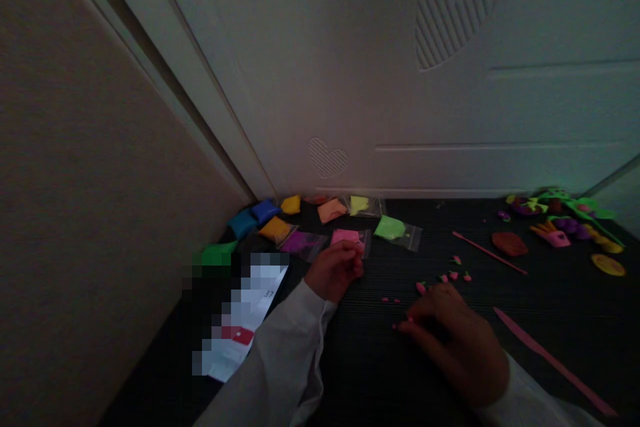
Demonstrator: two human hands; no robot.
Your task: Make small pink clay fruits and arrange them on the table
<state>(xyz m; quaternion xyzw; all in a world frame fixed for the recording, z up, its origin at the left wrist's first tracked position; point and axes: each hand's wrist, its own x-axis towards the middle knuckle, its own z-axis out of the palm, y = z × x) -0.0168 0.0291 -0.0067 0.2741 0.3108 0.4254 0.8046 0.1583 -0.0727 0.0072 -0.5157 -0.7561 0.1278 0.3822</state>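
Note:
My left hand (337, 270) is closed, its fingers curled in front of a bag of pink modelling clay (346, 237); what it holds, if anything, is hidden. My right hand (453, 340) is low over the dark tabletop, thumb and forefinger pinched on a tiny pink clay piece (411, 320). Just left of those fingertips lies a pink crumb (394, 326). Two more small pink bits (385, 299) sit between the hands. Beyond my right hand are several little pink clay shapes with green tops (453, 275), one of them close to its knuckles.
Bags of coloured clay (392, 228) line the back left, near a lit phone (260, 313). On the right lie a pink clay knife (550, 360), a thin pink stick (490, 252), a reddish-brown clay disc (509, 244) and several finished clay figures (553, 235). A white panel (350, 80) stands behind.

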